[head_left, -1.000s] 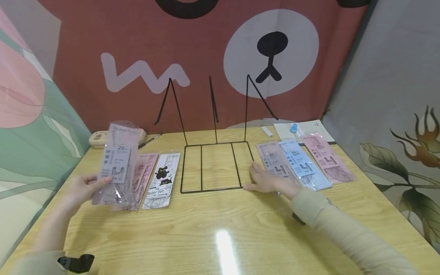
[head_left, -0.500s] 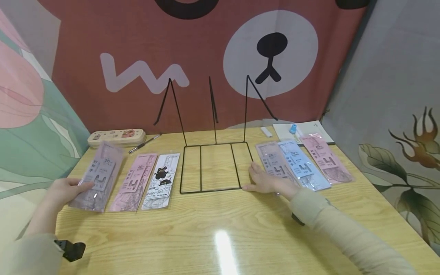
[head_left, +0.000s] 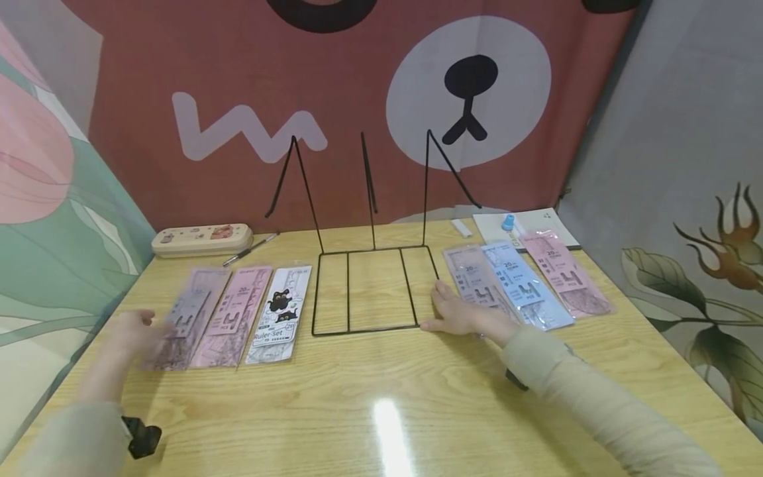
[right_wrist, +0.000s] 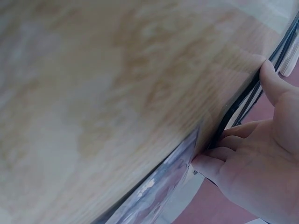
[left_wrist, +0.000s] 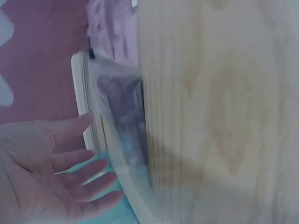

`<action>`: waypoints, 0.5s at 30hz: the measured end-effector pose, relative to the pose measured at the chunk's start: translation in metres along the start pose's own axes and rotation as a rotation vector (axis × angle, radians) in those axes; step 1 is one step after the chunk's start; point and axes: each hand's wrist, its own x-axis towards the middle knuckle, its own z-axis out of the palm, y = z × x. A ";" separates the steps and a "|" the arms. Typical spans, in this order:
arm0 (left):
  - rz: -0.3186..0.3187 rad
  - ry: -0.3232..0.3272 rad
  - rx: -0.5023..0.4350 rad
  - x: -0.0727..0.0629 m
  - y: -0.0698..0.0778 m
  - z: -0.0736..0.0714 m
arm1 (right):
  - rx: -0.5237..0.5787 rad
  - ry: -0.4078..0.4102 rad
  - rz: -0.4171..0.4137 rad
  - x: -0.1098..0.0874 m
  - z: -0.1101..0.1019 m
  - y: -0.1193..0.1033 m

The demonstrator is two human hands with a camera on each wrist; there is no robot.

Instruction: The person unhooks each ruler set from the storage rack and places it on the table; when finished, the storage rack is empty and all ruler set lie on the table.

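Note:
My left hand [head_left: 134, 334], blurred by motion, is beside a purple ruler-set packet [head_left: 193, 315] at the left of the table. Its fingers are spread loosely with nothing between them in the left wrist view. A pink packet [head_left: 241, 305] and a white "Ruler-set" packet [head_left: 281, 305] with black cats lie alongside in a row. In the middle stands a black wire rack [head_left: 348, 291] with three upright bent prongs. My right hand [head_left: 459, 311] holds the rack's right side near its front corner, thumb and fingertips at the wire in the right wrist view.
Right of the rack lie another purple packet [head_left: 477, 281], a blue packet [head_left: 527, 285] and a pink packet [head_left: 566, 271]. At the back are a cream pencil case [head_left: 203, 240], a pen [head_left: 250, 249], a white eraser [head_left: 461, 228] and a notebook [head_left: 551, 225] under a small blue object [head_left: 508, 222].
My left hand has lowered the purple packet from mid-air to the table, laid it left of the pink one and let go. The right hand and rack stay in place.

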 end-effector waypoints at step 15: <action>0.212 0.164 0.156 0.004 0.073 0.032 | -0.027 -0.006 0.013 0.001 0.001 0.001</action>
